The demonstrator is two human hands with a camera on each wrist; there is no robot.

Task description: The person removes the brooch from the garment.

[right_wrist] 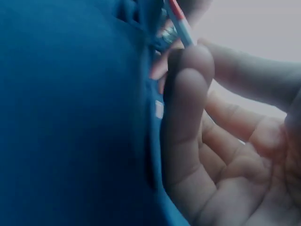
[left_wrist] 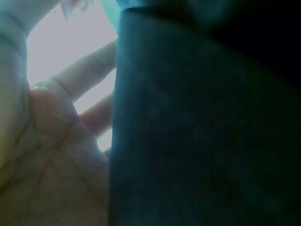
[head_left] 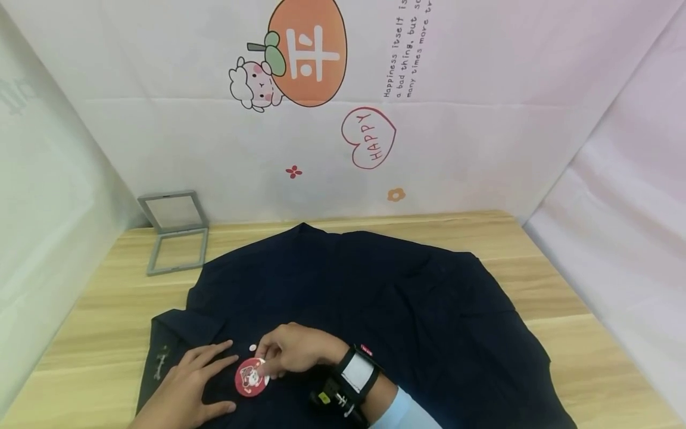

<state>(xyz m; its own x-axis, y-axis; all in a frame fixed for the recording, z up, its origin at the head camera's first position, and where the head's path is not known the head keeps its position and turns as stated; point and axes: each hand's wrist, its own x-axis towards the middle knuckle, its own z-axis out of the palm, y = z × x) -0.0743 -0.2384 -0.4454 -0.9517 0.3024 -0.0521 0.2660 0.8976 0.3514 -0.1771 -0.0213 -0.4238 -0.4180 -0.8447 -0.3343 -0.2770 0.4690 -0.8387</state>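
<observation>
A dark navy garment (head_left: 343, 280) lies spread over the table. On it, a round red badge (head_left: 248, 386) shows a white cartoon figure. My right hand (head_left: 297, 350) pinches the badge's right edge between thumb and fingers; in the right wrist view the badge (right_wrist: 181, 23) appears edge-on in the pinch. The left hand (head_left: 187, 381) rests on the garment just left of the badge, its fingers fairly straight and spread, holding nothing. The left wrist view has the palm (left_wrist: 56, 141) beside dark cloth (left_wrist: 202, 132) that hides much of the fingers. A small white button (head_left: 253, 348) sits above the badge.
An opened grey hinged frame (head_left: 179, 271) stands at the table's back left, against a white printed backdrop (head_left: 455, 149). Bare wooden tabletop (head_left: 96, 333) shows left of the garment. A black strap with a camera (head_left: 348, 384) is on the right wrist.
</observation>
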